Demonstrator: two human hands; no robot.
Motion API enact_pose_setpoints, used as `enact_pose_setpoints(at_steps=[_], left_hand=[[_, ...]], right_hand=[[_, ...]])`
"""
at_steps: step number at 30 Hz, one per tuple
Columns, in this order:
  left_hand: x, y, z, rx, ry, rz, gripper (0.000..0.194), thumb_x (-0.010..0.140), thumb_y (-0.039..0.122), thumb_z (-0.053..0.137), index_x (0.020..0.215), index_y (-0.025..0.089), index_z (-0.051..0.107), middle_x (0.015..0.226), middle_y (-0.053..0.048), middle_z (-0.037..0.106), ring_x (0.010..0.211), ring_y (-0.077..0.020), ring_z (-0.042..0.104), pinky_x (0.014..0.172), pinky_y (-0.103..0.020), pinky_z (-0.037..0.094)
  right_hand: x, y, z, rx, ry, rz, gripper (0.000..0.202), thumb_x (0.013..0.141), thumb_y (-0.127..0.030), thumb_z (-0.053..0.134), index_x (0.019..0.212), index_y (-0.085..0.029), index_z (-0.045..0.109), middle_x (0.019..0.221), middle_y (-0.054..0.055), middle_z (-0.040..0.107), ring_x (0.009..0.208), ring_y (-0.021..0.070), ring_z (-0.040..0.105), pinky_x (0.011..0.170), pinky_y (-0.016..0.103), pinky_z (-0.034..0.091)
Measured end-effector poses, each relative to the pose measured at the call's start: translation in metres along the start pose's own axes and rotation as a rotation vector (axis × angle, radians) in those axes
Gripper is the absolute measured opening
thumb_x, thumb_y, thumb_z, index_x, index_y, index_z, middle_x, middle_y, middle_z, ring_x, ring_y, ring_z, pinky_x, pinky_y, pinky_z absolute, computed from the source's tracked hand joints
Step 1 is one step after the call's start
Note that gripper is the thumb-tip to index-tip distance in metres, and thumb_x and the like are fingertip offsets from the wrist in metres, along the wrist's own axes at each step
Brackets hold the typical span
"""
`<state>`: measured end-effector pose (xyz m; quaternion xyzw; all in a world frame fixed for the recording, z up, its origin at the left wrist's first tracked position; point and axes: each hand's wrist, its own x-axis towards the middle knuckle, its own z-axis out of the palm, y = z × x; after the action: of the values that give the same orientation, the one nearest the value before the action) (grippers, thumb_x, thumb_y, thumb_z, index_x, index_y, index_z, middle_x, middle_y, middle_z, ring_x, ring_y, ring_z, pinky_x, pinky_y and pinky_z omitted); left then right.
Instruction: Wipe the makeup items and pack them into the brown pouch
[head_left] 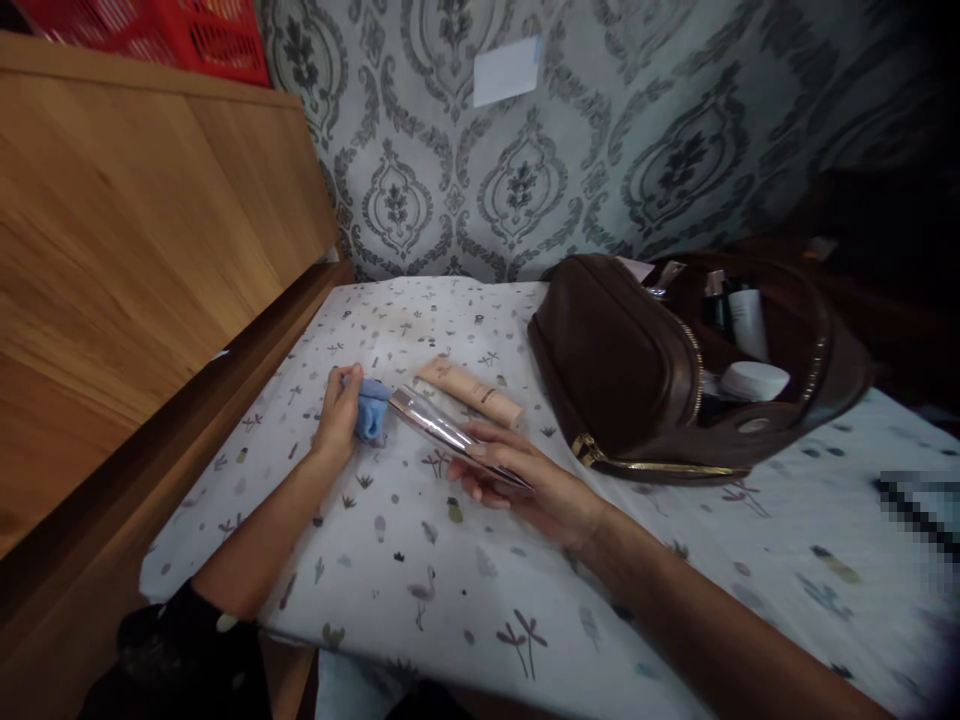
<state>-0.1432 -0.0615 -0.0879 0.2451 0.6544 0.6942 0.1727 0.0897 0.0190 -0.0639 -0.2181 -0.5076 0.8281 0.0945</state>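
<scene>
A blue cloth (370, 410) is gripped in my left hand (339, 412), over the left part of the printed white cover. My right hand (529, 480) holds a shiny silvery tube (435, 422) by its lower right end, with the fingers wrapped round it. The tube's far end points up and left and meets the edge of the cloth. Just behind it, a beige tube (469, 390) lies on the cover, slanting down to the right.
An open brown bag (622, 370) with a gold zip stands at the right, holding a white tube (748, 325) and a round white container (754, 381). A wooden panel (150, 230) rises at the left, below a red basket (217, 35). Patterned wallpaper is behind.
</scene>
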Motion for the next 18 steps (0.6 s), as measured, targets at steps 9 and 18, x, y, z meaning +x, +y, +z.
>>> enact_pose_setpoints(at_steps=[9, 18], left_hand=[[-0.016, 0.021, 0.006, -0.443, -0.385, -0.209, 0.055, 0.059, 0.012, 0.065, 0.113, 0.022, 0.063, 0.086, 0.000, 0.063, 0.068, -0.0124, 0.057, 0.060, -0.023, 0.047], [-0.015, 0.008, 0.007, -0.114, -0.539, 0.073, 0.035, 0.074, 0.032, 0.079, 0.105, 0.021, 0.066, 0.085, 0.001, 0.062, 0.075, -0.0128, 0.056, 0.069, -0.022, 0.045]], right_hand=[[0.007, 0.007, -0.009, 0.084, 0.026, -0.030, 0.038, 0.075, -0.039, 0.072, 0.107, -0.019, 0.066, 0.078, 0.006, 0.069, 0.058, 0.0118, 0.051, 0.046, 0.022, 0.024], [0.007, 0.006, -0.009, 0.186, -0.005, 0.014, 0.029, 0.081, -0.036, 0.071, 0.104, -0.019, 0.068, 0.075, 0.007, 0.071, 0.054, 0.0092, 0.050, 0.042, 0.018, 0.021]])
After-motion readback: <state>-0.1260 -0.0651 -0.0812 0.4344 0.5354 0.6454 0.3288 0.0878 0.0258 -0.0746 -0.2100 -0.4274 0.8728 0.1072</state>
